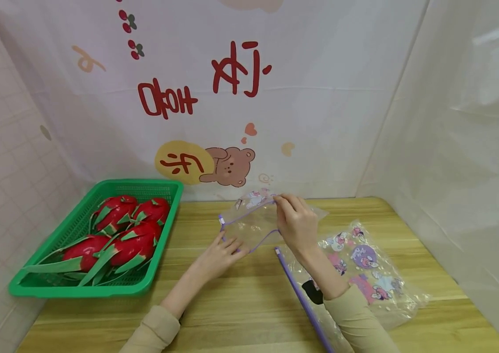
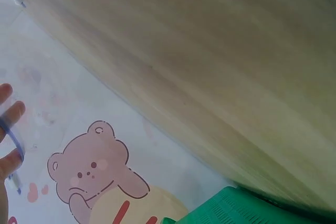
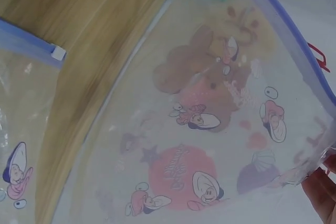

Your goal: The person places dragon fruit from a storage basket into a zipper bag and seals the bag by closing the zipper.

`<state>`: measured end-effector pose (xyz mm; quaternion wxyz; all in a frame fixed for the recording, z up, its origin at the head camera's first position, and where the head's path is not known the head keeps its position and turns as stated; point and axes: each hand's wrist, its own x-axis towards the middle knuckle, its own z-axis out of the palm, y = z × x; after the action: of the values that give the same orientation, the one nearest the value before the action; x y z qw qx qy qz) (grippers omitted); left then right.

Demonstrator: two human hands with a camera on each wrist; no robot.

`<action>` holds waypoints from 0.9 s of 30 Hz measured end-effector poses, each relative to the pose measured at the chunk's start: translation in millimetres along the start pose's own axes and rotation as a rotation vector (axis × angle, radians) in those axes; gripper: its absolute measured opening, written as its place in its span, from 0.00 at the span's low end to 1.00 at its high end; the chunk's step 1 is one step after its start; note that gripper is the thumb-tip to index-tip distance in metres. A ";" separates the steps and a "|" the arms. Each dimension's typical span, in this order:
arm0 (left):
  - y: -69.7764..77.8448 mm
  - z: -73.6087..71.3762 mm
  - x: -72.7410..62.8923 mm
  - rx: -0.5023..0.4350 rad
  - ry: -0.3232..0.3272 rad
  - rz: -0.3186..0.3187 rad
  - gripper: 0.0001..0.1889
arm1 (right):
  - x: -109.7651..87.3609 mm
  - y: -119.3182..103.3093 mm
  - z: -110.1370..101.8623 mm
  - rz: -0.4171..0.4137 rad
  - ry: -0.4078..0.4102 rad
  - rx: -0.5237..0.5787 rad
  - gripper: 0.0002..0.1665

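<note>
A clear zip bag (image 1: 249,223) with purple edging and cartoon prints is held up above the table, its mouth spread apart. My left hand (image 1: 225,252) holds the lower lip near the white slider; in the left wrist view its fingers (image 2: 14,113) lie about the purple strip. My right hand (image 1: 295,220) pinches the upper lip at the other side, and its fingers (image 3: 321,195) show at the bag's edge in the right wrist view. Below my right forearm, a second zip bag (image 1: 364,274) lies flat, its purple strip towards me.
On the left stands a green basket (image 1: 176,215) holding several red dragon fruits (image 1: 137,245) with green leaf-like scales. A black patch (image 1: 312,292) shows at the flat bag. Behind the wooden table (image 1: 232,314) hangs a white printed cloth (image 1: 320,122).
</note>
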<state>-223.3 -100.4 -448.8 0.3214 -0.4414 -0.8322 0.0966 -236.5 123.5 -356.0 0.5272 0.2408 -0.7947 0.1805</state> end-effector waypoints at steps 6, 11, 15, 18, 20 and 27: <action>-0.5 -5.4 -0.2 0.034 0.026 -0.027 0.23 | -2.3 1.2 -0.9 0.008 -0.043 0.039 0.05; 3.6 -13.0 0.4 0.079 0.033 -0.065 0.23 | -2.3 3.3 -3.1 0.023 -0.078 0.082 0.05; 11.5 -19.8 1.4 0.101 0.018 -0.125 0.20 | -4.1 6.5 -3.0 -0.009 -0.107 0.123 0.05; 15.3 -22.7 2.4 0.121 0.015 -0.166 0.18 | -6.3 9.0 0.0 -0.026 -0.134 0.162 0.06; 16.1 -23.1 3.1 0.123 0.018 -0.173 0.18 | -8.2 10.9 2.5 -0.027 -0.150 0.177 0.06; 9.7 -16.0 1.4 0.081 0.073 -0.154 0.21 | -10.3 15.2 6.6 -0.053 -0.200 0.200 0.07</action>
<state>-207.4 -95.5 -440.1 0.3755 -0.3661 -0.8468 0.0890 -246.7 134.3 -368.5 0.4236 0.3298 -0.8146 0.2197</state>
